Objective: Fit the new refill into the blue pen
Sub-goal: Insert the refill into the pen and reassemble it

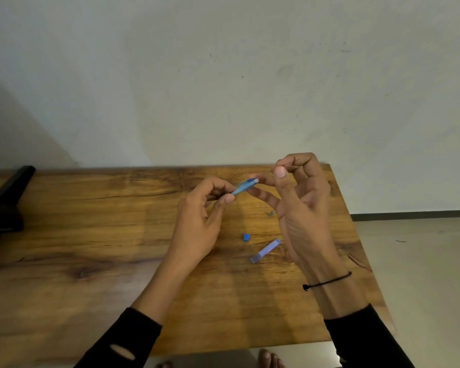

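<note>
Head view: I see the left hand gripping the blue pen by its lower barrel, held above the wooden table with the open end pointing at the right hand. The right hand's thumb and forefinger are pinched together near that opening; I judge they hold the refill, but it is too thin to confirm. Risk: misalignment at the opening could bend the refill. On the table lie a small blue cap, a translucent barrel piece and a tiny metal part, possibly the spring; a careless wrist could knock these off.
</note>
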The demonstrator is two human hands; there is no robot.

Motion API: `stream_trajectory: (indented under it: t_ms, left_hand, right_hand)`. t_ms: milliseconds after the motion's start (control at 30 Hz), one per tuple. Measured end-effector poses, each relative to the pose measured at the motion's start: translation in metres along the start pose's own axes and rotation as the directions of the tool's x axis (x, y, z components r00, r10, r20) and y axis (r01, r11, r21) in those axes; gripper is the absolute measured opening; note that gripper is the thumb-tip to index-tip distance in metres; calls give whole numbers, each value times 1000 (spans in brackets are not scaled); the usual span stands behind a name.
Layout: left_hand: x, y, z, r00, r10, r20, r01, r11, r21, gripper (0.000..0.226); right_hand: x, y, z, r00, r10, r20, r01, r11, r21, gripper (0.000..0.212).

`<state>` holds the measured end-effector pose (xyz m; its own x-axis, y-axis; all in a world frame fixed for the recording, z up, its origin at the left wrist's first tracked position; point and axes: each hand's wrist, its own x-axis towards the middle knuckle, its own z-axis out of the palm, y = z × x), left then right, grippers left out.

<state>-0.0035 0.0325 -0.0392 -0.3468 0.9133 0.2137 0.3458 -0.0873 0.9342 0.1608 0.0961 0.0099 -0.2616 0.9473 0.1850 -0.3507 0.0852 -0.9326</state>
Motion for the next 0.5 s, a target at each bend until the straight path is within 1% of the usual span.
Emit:
stream_trajectory:
  t_ms: [233,300,433,500]
  left_hand:
    - [0,-1,-1,1000,6,-3,-6,1000,-11,15]
    - [1,-1,0,1000,1,-5,-1,1000,-13,14]
    - [1,-2,-1,1000,-3,-2,3,1000,-9,11]
    - [1,0,-1,1000,-9,-5,9,1000,-13,17]
  right_hand:
    - [0,-1,4,998,-47,43,48,998,-29,6]
    - [0,0,4,997,-58,56,61,997,-45,4]
    - [-1,-1,3,995,-73,75,79,994,-79,7]
    - [-2,-1,2,994,-72,84,79,993,-87,7]
